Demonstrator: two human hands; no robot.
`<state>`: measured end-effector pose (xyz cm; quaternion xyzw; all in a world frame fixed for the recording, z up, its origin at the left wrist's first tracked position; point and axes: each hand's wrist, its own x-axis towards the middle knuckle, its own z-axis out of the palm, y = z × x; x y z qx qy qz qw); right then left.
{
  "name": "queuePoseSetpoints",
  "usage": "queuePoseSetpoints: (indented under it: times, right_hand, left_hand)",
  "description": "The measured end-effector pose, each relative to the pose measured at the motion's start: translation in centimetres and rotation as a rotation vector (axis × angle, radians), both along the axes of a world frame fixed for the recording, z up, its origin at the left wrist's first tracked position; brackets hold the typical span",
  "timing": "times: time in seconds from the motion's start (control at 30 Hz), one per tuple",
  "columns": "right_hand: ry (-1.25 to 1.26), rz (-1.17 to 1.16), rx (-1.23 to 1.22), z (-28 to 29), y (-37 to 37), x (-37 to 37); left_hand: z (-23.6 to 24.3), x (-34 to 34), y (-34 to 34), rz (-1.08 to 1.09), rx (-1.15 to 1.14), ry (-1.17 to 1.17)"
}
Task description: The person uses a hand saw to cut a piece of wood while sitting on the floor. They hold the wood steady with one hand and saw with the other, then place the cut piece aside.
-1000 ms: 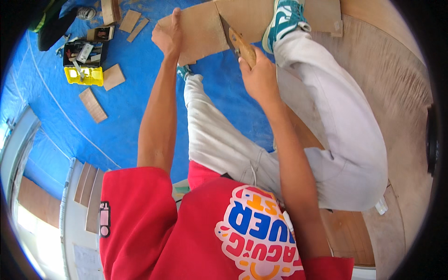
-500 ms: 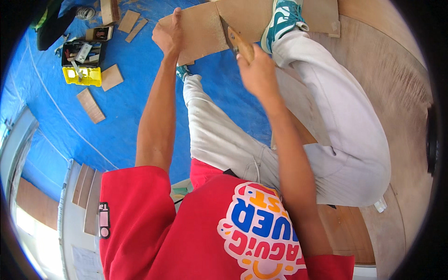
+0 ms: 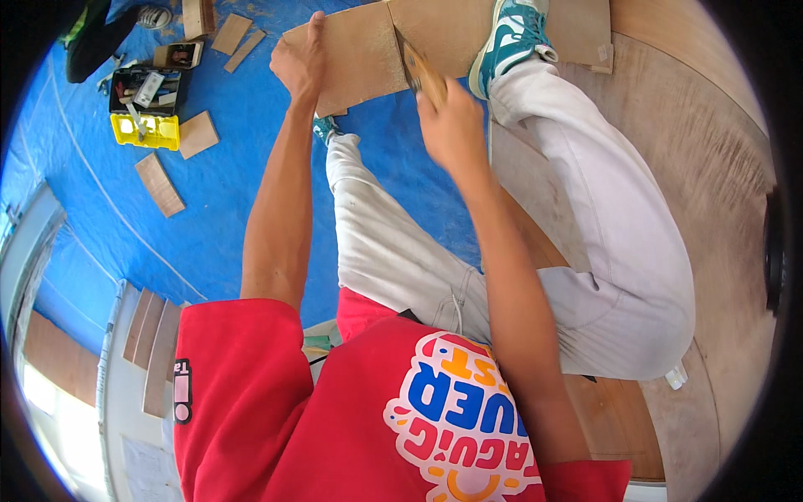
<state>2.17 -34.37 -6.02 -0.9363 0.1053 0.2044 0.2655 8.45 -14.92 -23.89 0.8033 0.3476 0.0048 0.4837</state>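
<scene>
A light brown wooden board [image 3: 355,60] spans the top of the view, with a narrow cut line running in from its far edge. My left hand [image 3: 299,65] is closed around the board's left end, thumb on top. In my right hand [image 3: 453,125] is the wooden handle of a handsaw [image 3: 422,71], gripped firmly. The saw's blade sits in the cut; most of it is hidden by the handle and the board. To the right of the cut, my right shoe [image 3: 512,42], green and white, presses on the board.
A black and yellow toolbox [image 3: 146,130] with tools lies open on the blue sheet [image 3: 226,217] at left. Wood offcuts [image 3: 160,184] are scattered around it. Another person's dark-clad leg [image 3: 100,46] shows at upper left. A wooden surface [image 3: 669,176] extends along the right.
My right hand has shifted slightly left and toward me with the saw, its blade still in the cut. The left hand keeps its hold on the board.
</scene>
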Motion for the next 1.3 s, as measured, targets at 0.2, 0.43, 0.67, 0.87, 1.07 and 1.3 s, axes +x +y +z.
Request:
queuePoseSetpoints:
  times: [0.2, 0.43, 0.67, 0.87, 1.07, 1.3]
  right_hand:
    - [0.19, -0.151, -0.017, 12.8, -1.9, -10.0]
    - [0.123, -0.166, 0.069, 6.2, -0.1, -5.6]
    - [-0.085, -0.078, 0.084, 7.0, -1.4, -8.6]
    - [0.138, -0.234, 0.029, 16.7, -2.1, -11.8]
    - [0.043, -0.042, 0.033, 1.0, 0.1, -0.9]
    - [0.161, -0.192, 0.015, 16.2, -2.0, -12.0]
  left_hand:
    - [0.7, 0.4, 0.0, -0.121, 0.097, 0.057]
    - [-0.7, 0.0, 0.1, -0.045, 0.012, 0.05]
    - [-0.1, 1.0, 0.2, -0.026, 0.03, 0.053]
    - [0.5, 0.3, -0.1, 0.01, -0.045, 0.081]
    - [-0.8, 0.1, 0.5, -0.026, -0.017, 0.045]
    - [1.0, 0.2, -0.2, 0.014, -0.083, 0.058]
